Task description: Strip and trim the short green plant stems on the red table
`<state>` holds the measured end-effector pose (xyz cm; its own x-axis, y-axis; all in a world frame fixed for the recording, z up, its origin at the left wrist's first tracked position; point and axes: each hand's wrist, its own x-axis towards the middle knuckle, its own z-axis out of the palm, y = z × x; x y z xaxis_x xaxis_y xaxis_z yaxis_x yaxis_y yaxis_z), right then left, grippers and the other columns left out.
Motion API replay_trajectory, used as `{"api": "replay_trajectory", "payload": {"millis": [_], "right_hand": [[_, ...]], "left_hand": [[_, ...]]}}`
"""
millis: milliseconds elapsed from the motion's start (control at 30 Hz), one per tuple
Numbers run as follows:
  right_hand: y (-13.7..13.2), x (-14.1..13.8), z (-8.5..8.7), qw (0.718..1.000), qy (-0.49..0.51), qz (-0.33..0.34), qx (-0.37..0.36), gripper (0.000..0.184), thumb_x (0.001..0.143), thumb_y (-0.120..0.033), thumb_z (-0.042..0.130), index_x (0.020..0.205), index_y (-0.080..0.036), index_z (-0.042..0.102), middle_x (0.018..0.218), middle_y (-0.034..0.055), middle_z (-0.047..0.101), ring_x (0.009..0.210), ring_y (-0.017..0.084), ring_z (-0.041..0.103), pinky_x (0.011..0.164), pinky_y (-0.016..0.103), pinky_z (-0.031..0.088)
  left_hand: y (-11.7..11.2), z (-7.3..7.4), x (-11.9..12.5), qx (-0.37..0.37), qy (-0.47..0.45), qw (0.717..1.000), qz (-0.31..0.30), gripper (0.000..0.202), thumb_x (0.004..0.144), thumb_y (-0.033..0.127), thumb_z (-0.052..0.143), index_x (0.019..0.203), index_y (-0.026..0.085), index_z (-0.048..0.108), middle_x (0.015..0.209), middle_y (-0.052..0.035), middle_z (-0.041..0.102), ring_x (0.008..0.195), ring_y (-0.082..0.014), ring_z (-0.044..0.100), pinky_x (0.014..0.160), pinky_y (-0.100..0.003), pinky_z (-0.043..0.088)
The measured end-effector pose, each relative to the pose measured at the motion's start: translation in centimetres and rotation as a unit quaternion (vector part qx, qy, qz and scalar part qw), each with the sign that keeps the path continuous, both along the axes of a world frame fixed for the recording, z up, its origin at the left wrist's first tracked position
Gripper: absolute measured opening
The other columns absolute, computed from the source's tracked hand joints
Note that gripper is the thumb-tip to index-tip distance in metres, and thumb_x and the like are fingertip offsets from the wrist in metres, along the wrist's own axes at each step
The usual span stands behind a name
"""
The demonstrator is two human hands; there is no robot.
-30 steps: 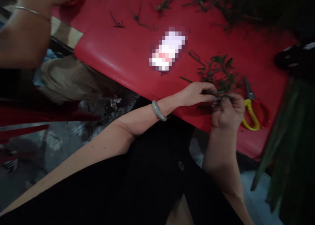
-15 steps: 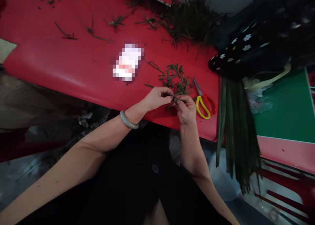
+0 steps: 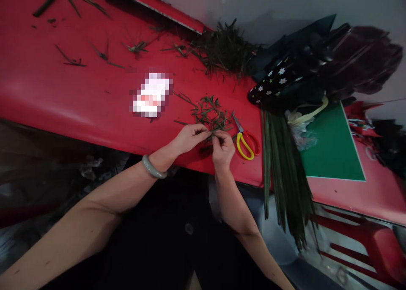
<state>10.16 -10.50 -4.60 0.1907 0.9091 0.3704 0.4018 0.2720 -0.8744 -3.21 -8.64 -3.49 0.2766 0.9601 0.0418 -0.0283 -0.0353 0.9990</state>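
My left hand [image 3: 192,137] and my right hand [image 3: 223,148] meet at the front edge of the red table, fingertips almost touching. Both are closed in a pinch on a small dark green leaf strip [image 3: 212,135], mostly covered by the fingers. Just beyond them lies a loose pile of short cut leaf pieces [image 3: 212,111]. To the right of my right hand, scissors [image 3: 245,144] with one yellow and one red handle lie on the table, blades pointing away. A pale green bangle [image 3: 154,168] circles my left wrist.
A bundle of long green leaves [image 3: 282,167] hangs over the table's right edge. Behind the pile sits a dark heap of leaf scraps [image 3: 226,49]. A blurred bright phone-like rectangle [image 3: 152,95] lies left of the pile. Dark flower-patterned fabric [image 3: 275,78] rests at the back right.
The view has shifted, so everything on the table appears further left and slightly lower. Both hands keep pinching the small leaf strip between their fingertips.
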Motion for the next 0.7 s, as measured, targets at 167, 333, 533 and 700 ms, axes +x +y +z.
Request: {"api": "replay_trajectory", "payload": {"millis": [167,333,533,700], "right_hand": [[-0.07,0.14,-0.11,1.0,-0.015,-0.001,-0.005,0.007,0.071,-0.025,0.053,0.076,-0.02,0.055,0.078,0.0017,0.059,0.077,0.014,0.057,0.074,0.031,0.047],[-0.08,0.25,-0.06,0.996,-0.005,-0.009,-0.087,0.015,0.069,-0.028,0.054,0.081,-0.02,0.055,0.074,0.0009,0.061,0.066,0.013,0.057,0.065,0.029,0.048],[-0.08,0.23,0.2,0.997,-0.005,0.041,-0.069,0.012,0.071,-0.028,0.054,0.079,-0.021,0.059,0.08,0.0015,0.062,0.076,0.015,0.058,0.073,0.031,0.048],[-0.1,0.13,0.07,0.997,-0.003,0.043,-0.068,0.015,0.072,-0.03,0.055,0.081,-0.021,0.061,0.08,0.0017,0.063,0.076,0.015,0.059,0.073,0.031,0.049]], "left_hand": [[0.06,-0.18,0.05,-0.007,-0.027,1.0,-0.012,0.018,0.072,0.024,0.056,0.086,0.015,0.06,0.079,-0.0016,0.062,0.07,-0.0085,0.055,0.067,-0.022,0.045],[-0.11,-0.1,0.0,-0.005,-0.013,1.0,-0.004,0.015,0.071,0.026,0.056,0.079,0.016,0.064,0.074,-0.0018,0.064,0.068,-0.01,0.056,0.066,-0.023,0.046],[-0.18,-0.26,-0.02,0.009,0.015,0.999,0.027,0.013,0.072,0.025,0.055,0.074,0.016,0.063,0.069,-0.0005,0.063,0.063,-0.0086,0.054,0.062,-0.022,0.044],[-0.2,0.13,-0.16,0.016,0.026,0.998,0.048,0.01,0.073,0.022,0.053,0.073,0.016,0.061,0.068,-0.0002,0.061,0.061,-0.0081,0.053,0.061,-0.022,0.043]]}}
